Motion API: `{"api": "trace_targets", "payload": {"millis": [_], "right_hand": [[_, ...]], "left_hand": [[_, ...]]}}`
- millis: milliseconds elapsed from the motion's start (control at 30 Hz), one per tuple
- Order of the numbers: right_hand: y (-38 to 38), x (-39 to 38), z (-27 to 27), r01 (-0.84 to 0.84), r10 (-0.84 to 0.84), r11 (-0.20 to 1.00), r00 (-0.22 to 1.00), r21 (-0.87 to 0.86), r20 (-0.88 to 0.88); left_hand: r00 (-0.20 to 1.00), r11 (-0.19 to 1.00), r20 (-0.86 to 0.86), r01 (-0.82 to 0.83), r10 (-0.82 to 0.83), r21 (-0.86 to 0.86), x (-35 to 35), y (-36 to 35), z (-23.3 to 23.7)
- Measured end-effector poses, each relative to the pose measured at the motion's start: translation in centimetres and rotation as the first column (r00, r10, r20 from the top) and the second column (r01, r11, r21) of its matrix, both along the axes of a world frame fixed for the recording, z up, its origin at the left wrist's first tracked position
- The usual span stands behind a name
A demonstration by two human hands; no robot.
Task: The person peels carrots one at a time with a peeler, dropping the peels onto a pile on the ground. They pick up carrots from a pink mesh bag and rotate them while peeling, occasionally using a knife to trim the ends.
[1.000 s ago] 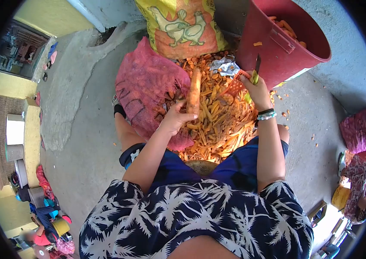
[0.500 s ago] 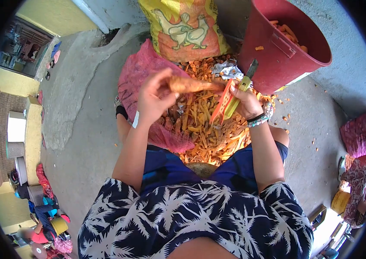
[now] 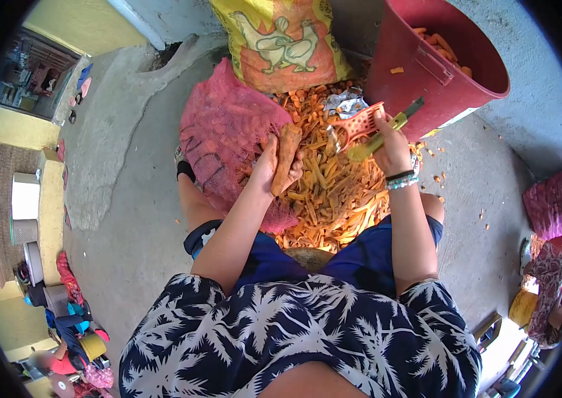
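Note:
My left hand (image 3: 267, 164) is closed around a thick, brownish carrot (image 3: 286, 156), which stands nearly upright in the view over the heap of peelings. My right hand (image 3: 392, 151) grips two tools together. One is an orange peeler (image 3: 360, 126) with holes along its handle, its head pointing left toward the carrot but apart from it. The other is a knife with a yellow-green handle (image 3: 366, 150), its dark blade (image 3: 413, 108) sticking out past the thumb. Below both hands lie orange peelings (image 3: 334, 192) in a wide pile. A pink mesh sack (image 3: 218, 119) of carrots lies beside my left hand.
A red bin (image 3: 400, 86) holding orange carrots (image 3: 443, 46) stands at the upper right. Behind the pile is a yellow sack (image 3: 281, 40) printed with chickens. A crumpled silver wrapper (image 3: 346, 104) lies on the pile. Another person (image 3: 62, 358) is at the far lower left.
My left hand has lowered and turned the carrot from lying across to nearly upright. My right hand has swung the peeler and knife, so the peeler now points left, away from the carrot.

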State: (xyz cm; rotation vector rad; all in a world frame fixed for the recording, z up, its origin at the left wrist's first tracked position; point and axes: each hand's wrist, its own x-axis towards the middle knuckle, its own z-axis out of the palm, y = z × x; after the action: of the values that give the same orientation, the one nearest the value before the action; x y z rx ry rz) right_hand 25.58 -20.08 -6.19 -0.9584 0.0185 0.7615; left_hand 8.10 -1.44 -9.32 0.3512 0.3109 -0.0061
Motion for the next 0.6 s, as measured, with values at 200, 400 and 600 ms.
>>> {"api": "trace_targets", "payload": {"millis": [200, 400, 600], "right_hand": [[0.5, 0.0, -1.2, 0.094, -0.094, 0.995, 0.996, 0.041, 0.008], [1.2, -0.5, -1.7, 0.118, -0.122, 0.991, 0.99, 0.058, 0.07], [1.4, -1.1, -1.5, 0.122, -0.118, 0.992, 0.987, -0.033, 0.11]], "left_hand": [[0.995, 0.997, -0.064, -0.078, 0.078, -0.009, 0.4, -0.4, 0.4], [0.916, 0.983, -0.358, -0.156, 0.181, 0.096, -0.2, -1.0, 1.5], [0.891, 0.991, -0.453, 0.026, 0.038, 0.135, -2.4, -2.5, -1.3]]}}
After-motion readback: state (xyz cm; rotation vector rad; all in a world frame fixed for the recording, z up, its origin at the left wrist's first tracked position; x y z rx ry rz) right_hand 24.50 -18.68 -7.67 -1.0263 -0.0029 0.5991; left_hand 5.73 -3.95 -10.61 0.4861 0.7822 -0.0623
